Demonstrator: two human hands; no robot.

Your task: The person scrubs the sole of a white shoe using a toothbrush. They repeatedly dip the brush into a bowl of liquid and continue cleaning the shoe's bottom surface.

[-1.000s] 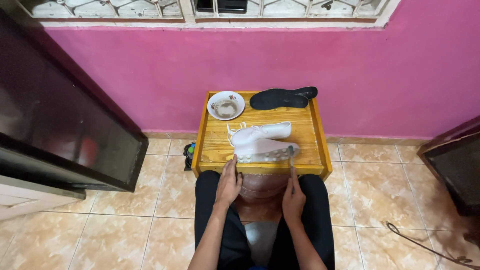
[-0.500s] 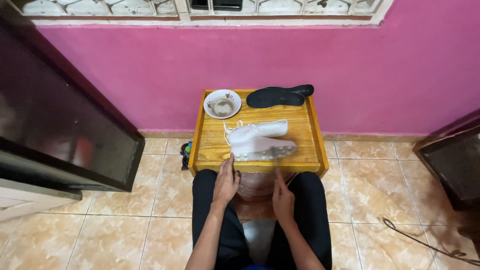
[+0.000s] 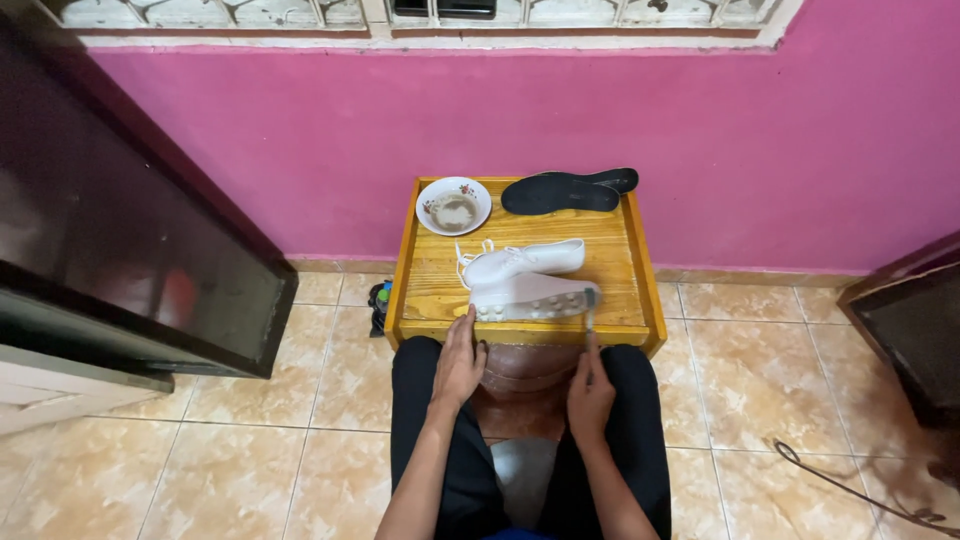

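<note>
Pink wall behind; low wooden bench [image 3: 430, 290] on tiled floor. White shoe [image 3: 535, 297] lies sole-out at bench's near edge, second white shoe [image 3: 520, 262] just behind. Left hand [image 3: 460, 362] reaches to first shoe's toe, fingers loose, grip unclear. Right hand [image 3: 590, 392] closed around small brush [image 3: 590, 303], bristles at heel. Bowl [image 3: 453, 205] and black insoles [image 3: 565, 190] at rear.

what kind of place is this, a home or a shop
Probably a room in a home: tiled floor, pink wall, and a small wooden table holding white shoes, black insoles and a bowl.
</note>
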